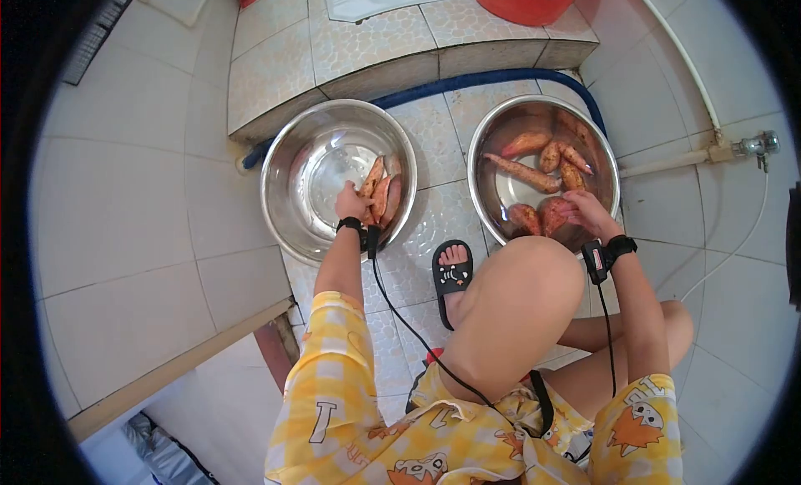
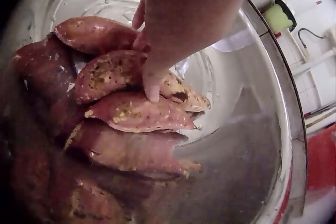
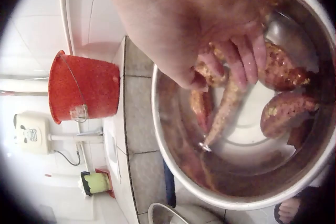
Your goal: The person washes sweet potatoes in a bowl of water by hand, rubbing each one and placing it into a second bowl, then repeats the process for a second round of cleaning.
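In the left steel basin [image 1: 279, 164], my left hand [image 1: 355, 203] straddles a sweet potato [image 2: 107, 74], thumb on one side and fingers on the other. The thumb tip also meets the neighbouring sweet potato [image 2: 142, 112]. More sweet potatoes lie against them along the basin's side. My right hand [image 1: 591, 214] hangs over the right steel basin [image 1: 477, 164], fingers loosely bent and holding nothing. Close to its fingertips is a sweet potato [image 1: 552, 214]; a long one [image 3: 226, 109] and several others lie in the water.
Behind the basins, a blue hose [image 1: 434, 88] runs along a tiled step [image 1: 367, 55]. A red bucket [image 3: 86, 87] stands on the step. At the right wall there is a tap [image 1: 755, 144]. A sandalled foot [image 1: 453, 272] is between the basins.
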`<state>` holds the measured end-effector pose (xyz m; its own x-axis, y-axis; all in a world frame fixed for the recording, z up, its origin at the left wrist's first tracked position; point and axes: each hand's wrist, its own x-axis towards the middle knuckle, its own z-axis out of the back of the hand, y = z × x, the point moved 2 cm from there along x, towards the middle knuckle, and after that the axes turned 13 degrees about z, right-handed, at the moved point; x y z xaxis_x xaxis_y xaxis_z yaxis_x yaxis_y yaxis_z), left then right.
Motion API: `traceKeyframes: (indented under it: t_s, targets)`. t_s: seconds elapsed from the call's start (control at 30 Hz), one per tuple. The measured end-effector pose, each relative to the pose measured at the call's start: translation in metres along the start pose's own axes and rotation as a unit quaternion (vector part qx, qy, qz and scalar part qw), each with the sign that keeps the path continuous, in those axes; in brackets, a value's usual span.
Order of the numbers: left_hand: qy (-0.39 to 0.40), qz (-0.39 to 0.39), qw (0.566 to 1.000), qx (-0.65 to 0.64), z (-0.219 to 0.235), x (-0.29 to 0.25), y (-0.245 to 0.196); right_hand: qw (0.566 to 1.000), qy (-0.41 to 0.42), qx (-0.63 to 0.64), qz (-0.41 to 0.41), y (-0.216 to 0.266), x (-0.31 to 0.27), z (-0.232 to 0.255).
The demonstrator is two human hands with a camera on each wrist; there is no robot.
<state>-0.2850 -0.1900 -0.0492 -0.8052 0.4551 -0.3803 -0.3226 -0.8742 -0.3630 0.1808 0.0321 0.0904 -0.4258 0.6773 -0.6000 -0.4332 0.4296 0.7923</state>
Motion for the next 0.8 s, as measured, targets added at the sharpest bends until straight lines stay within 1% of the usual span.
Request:
traceKeyframes:
  t_s: [0.13,0.23,0.33,0.37,0.4,0.43,0.5,0.53,0.57,0.6,0.63,0.67,0.7,0.77,0.8]
  targets:
    - [0.018,-0.024,0.997,-0.066,0.000,0.004,0.006,1.000,0.011,-0.014,-0.005,-0.005,0.006,0.005]
    - [0.011,0.015,0.991,-0.133,0.013,0.007,0.014,1.000,0.009,-0.009,0.004,0.003,0.001,0.005]
    - [0.013,0.043,0.992,-0.117,0.034,0.031,0.031,1.000,0.009,0.001,-0.004,0.006,0.002,0.007]
    - [0.011,0.046,0.993,-0.109,0.042,0.037,0.035,1.000,-0.006,0.023,-0.016,0.001,0.005,0.010]
    - [0.163,0.148,0.955,-0.197,0.085,0.002,-0.001,0.998,-0.021,0.049,-0.026,-0.008,0.012,0.016]
    - [0.260,0.148,0.924,-0.238,0.105,0.000,-0.014,0.996,-0.034,0.080,-0.036,-0.017,0.019,0.020]
    - [0.321,0.087,0.894,-0.300,0.160,-0.018,-0.060,0.988,-0.072,0.114,-0.070,-0.031,0.020,0.021]
    - [0.327,0.064,0.881,-0.336,0.172,-0.005,-0.080,0.984,-0.093,0.129,-0.085,-0.034,0.019,0.023]
    - [0.333,0.042,0.865,-0.372,0.183,0.007,-0.100,0.984,-0.106,0.135,-0.055,-0.035,0.017,0.024]
    - [0.330,0.030,0.867,-0.372,0.208,-0.011,-0.131,0.983,-0.118,0.139,-0.027,-0.039,0.013,0.024]
    - [0.325,0.018,0.869,-0.373,0.240,-0.041,-0.172,0.981,-0.130,0.141,0.001,-0.040,0.008,0.022]
    - [0.348,0.002,0.859,-0.377,0.260,-0.059,-0.207,0.978,-0.142,0.150,0.010,-0.024,-0.006,0.012]
    - [0.371,-0.017,0.846,-0.383,0.273,-0.074,-0.240,0.976,-0.118,0.180,0.029,-0.031,0.003,0.015]
    - [0.358,-0.067,0.863,-0.351,0.287,-0.114,-0.307,0.971,-0.137,0.192,0.027,-0.018,-0.008,0.006]
    - [0.370,-0.089,0.863,-0.332,0.282,-0.127,-0.337,0.966,-0.083,0.244,0.019,-0.035,0.007,0.011]
